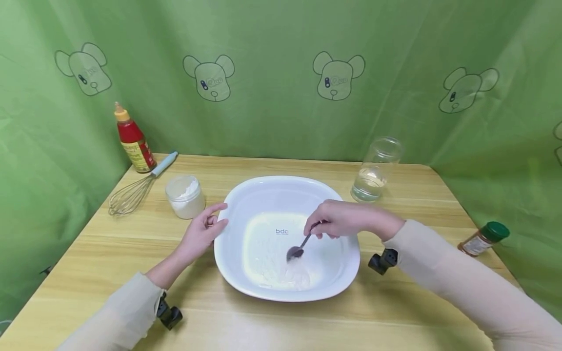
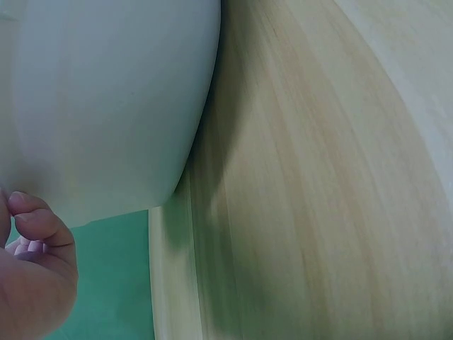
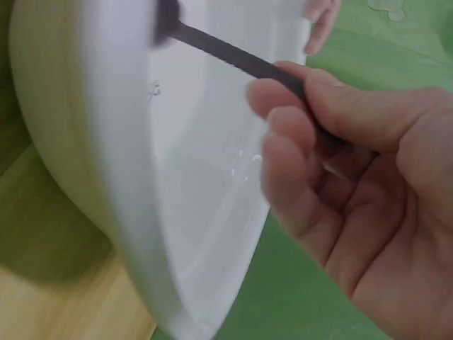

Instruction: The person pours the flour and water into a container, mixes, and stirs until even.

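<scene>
A white basin stands in the middle of the table, with a wet, whitish patch on its floor toward the near side. My right hand pinches the handle of a dark spoon between thumb and fingers, its bowl low over that patch. The right wrist view shows the spoon's handle in the fingers of the right hand. At the basin's left rim, my left hand holds the edge with thumb and fingers. In the left wrist view, the left hand is partly cut off beside the basin's wall.
Left of the basin are a jar of white powder, a whisk and a red sauce bottle. To the right stand a glass with clear liquid and a green-capped spice jar. Green curtains surround the wooden table.
</scene>
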